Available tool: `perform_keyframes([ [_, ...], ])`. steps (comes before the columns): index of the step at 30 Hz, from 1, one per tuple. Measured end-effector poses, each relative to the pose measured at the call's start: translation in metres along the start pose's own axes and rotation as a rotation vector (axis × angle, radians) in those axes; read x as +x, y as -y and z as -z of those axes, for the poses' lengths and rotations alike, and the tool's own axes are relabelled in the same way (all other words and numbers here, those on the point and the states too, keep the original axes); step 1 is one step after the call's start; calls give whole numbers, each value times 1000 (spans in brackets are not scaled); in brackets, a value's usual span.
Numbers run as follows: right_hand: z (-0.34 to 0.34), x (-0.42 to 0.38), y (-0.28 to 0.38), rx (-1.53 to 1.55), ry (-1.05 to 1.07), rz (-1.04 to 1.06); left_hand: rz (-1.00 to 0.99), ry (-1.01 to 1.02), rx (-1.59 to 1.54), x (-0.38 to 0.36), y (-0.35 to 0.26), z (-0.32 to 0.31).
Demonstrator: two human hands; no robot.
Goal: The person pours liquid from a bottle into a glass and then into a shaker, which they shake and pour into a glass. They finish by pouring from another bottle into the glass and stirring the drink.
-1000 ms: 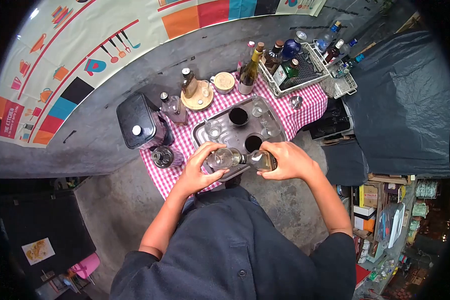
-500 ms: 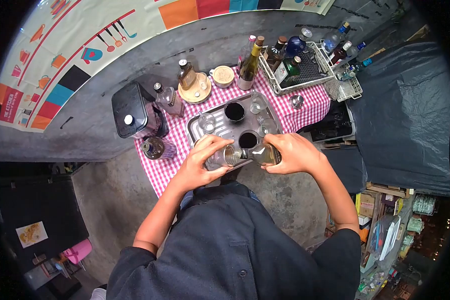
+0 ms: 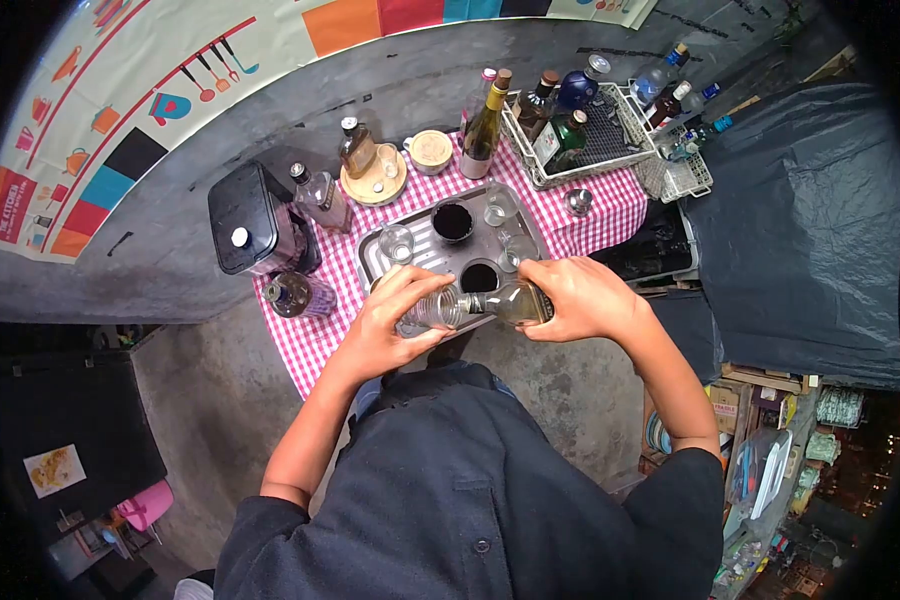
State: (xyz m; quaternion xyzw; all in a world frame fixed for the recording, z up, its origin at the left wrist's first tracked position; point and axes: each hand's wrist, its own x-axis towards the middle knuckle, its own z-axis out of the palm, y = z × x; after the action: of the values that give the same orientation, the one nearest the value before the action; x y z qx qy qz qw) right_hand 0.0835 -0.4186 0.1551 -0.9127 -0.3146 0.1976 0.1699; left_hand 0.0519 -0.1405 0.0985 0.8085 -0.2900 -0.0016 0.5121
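Note:
My left hand (image 3: 395, 318) is wrapped round a clear ribbed glass (image 3: 436, 308), tilted with its mouth toward the right. In my right hand (image 3: 580, 300) is a small glass bottle (image 3: 515, 302), tipped almost level, its neck at the mouth of the glass. Pale liquid shows inside the bottle. Both are held over the near edge of a grey tray (image 3: 370, 262). On the tray stand two glasses of dark liquid, one at the back (image 3: 453, 221) and one near my hands (image 3: 479, 278), with several empty clear glasses around them.
A checked cloth (image 3: 305, 345) covers the table. To the left are a black container (image 3: 245, 220) and bottles (image 3: 320, 197). A wooden plate (image 3: 375, 185) and lidded cup (image 3: 430, 151) stand behind the tray. A white wire basket (image 3: 580, 170) holds bottles at the back right.
The view has shifted slightly, so the table and its items appear further left. Both hands keep their hold, and the bottle's neck stays at the glass's mouth.

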Motion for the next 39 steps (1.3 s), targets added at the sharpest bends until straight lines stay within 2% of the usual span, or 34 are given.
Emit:
perform_keyframes([
  [15,13,-5,2,-76,-31,40,72,-56,-96,-5,4,-14],
  [21,20,-4,8,-107,54,-15,171,-53,-258,-10,12,-25],
  [23,17,-5,5,-91,-53,53,184,-74,-335,-9,10,-27],
  [30,20,0,11,-25,5,34,144,-81,-386,-8,12,-27],
  [39,18,1,12,-42,-55,48,55,-108,-283,-8,12,-23],
])
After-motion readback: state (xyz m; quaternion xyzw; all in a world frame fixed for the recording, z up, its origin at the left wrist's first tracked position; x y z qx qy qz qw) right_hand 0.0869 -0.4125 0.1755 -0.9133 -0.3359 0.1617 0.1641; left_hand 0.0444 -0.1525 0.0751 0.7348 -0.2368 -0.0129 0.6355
